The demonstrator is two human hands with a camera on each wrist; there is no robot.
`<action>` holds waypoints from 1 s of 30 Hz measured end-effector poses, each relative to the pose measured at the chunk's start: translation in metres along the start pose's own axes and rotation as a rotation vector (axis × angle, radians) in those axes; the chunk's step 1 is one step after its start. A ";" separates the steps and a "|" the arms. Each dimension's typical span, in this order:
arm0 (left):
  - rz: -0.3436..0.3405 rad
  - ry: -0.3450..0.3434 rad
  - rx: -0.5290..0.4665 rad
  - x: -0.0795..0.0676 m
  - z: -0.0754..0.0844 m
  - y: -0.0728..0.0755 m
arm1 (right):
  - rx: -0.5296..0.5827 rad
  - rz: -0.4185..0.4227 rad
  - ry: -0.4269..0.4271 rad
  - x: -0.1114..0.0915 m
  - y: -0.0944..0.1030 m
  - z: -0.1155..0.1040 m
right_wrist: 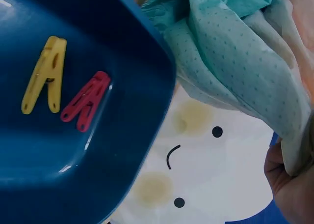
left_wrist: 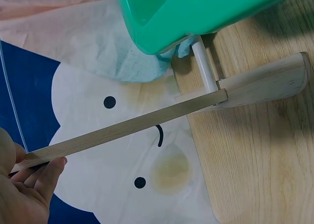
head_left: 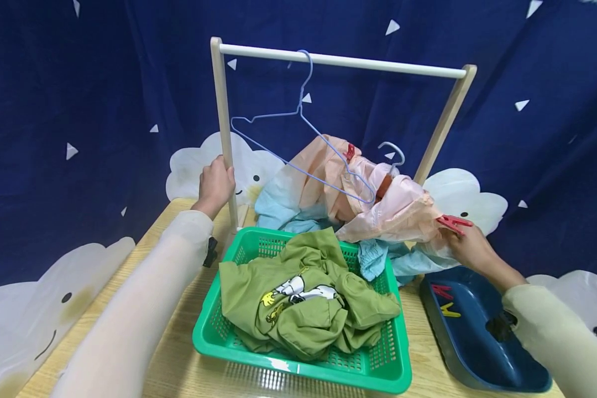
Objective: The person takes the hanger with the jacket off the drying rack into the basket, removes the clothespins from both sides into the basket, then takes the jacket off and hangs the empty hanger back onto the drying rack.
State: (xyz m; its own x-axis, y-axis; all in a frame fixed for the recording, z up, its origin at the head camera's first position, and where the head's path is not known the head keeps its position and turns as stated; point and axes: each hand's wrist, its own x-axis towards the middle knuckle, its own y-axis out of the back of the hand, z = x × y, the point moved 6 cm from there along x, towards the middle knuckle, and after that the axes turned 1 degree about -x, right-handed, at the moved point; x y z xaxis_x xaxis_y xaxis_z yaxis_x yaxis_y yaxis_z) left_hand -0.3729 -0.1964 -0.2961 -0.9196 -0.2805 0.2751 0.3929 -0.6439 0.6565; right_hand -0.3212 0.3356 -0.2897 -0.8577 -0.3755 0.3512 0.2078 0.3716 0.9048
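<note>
My left hand (head_left: 216, 187) grips the left wooden post (head_left: 222, 105) of a small clothes rack. In the left wrist view, thumb and fingers close around that post. On the far right, my right hand (head_left: 472, 251) holds the edge of a peach and light-blue garment (head_left: 303, 188), beside a red clothespin (head_left: 453, 223) clipped there. The right wrist view shows fabric bunched in the fingers. A white hanger hook (head_left: 395, 152) sticks up from the garment, and another red clothespin (head_left: 349, 152) sits on its left part. A bare blue wire hanger (head_left: 303, 113) hangs from the white rail (head_left: 378, 65).
In front stands a green basket (head_left: 403, 354) with a green cartoon-print garment (head_left: 303, 298) in it. To its right, a dark blue tub (head_left: 497, 354) holds a yellow clothespin (right_wrist: 48, 74) and a red clothespin (right_wrist: 87, 101). Behind hangs a navy curtain (head_left: 104, 66).
</note>
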 end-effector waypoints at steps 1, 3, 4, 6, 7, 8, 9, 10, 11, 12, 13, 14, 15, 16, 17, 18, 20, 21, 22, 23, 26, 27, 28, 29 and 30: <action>0.001 -0.001 0.001 0.000 0.000 0.000 | -0.007 -0.011 -0.007 -0.002 -0.002 0.001; 0.003 -0.002 0.003 0.000 0.000 0.000 | -0.010 -0.035 -0.028 -0.005 -0.005 0.003; 0.005 -0.002 0.005 0.000 0.000 0.000 | -0.009 -0.042 -0.035 -0.007 -0.007 0.004; 0.007 0.000 0.009 0.000 0.000 0.000 | -0.003 -0.044 -0.035 -0.009 -0.008 0.005; 0.009 0.001 0.010 0.000 0.000 0.000 | -0.004 -0.038 -0.021 -0.009 -0.009 0.005; 0.009 0.003 0.011 0.000 0.000 0.000 | -0.012 -0.027 -0.003 -0.009 -0.010 0.004; 0.010 0.004 0.010 0.000 0.000 0.000 | -0.021 -0.015 0.014 -0.010 -0.010 0.004; 0.010 0.006 0.009 0.000 0.000 0.000 | -0.031 -0.001 0.030 -0.010 -0.011 0.003; 0.010 0.006 0.009 0.000 0.000 0.000 | -0.042 0.007 0.038 -0.010 -0.011 0.003; 0.010 0.006 0.009 0.000 0.000 0.000 | -0.048 0.008 0.037 -0.010 -0.012 0.003; 0.009 0.005 0.007 0.000 0.000 0.000 | -0.064 0.009 0.034 -0.010 -0.013 0.003; 0.008 0.004 0.008 0.001 0.000 0.000 | -0.074 0.003 0.023 -0.011 -0.014 0.004; 0.009 0.002 0.008 0.001 0.000 0.000 | -0.080 0.000 0.015 -0.011 -0.015 0.004; 0.009 0.000 0.011 0.001 0.000 0.000 | -0.085 -0.007 0.006 -0.011 -0.016 0.005; 0.010 -0.001 0.012 0.001 0.000 0.001 | -0.089 -0.019 -0.007 -0.011 -0.017 0.006; 0.011 -0.001 0.012 0.001 0.000 0.001 | -0.088 -0.032 -0.021 -0.011 -0.018 0.007; 0.014 -0.002 0.013 0.000 0.000 0.001 | -0.084 -0.061 -0.052 -0.012 -0.021 0.009; 0.014 -0.001 0.011 0.000 0.001 0.001 | -0.079 -0.075 -0.067 -0.012 -0.022 0.009; 0.013 0.000 0.009 0.000 0.001 0.001 | -0.077 -0.091 -0.083 -0.012 -0.023 0.010; 0.012 0.001 0.007 0.000 0.001 0.001 | -0.074 -0.104 -0.098 -0.012 -0.024 0.010; 0.008 0.005 0.005 0.000 0.002 0.001 | -0.075 -0.120 -0.118 -0.012 -0.026 0.011; 0.007 0.006 0.004 0.000 0.002 0.001 | -0.080 -0.115 -0.113 -0.012 -0.026 0.011; 0.007 0.006 0.006 0.000 0.001 0.001 | -0.085 -0.109 -0.108 -0.012 -0.026 0.010; 0.006 0.007 0.007 0.000 0.001 0.001 | -0.090 -0.105 -0.101 -0.012 -0.027 0.010; 0.006 0.008 0.008 0.000 0.001 0.001 | -0.095 -0.103 -0.095 -0.012 -0.027 0.010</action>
State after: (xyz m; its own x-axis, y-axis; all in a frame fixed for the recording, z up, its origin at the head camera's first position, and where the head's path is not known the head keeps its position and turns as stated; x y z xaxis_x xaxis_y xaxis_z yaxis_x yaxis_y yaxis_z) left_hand -0.3727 -0.1961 -0.2946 -0.9169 -0.2901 0.2740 0.3987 -0.6365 0.6602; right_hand -0.3209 0.3387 -0.3210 -0.9163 -0.3239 0.2356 0.1567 0.2515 0.9551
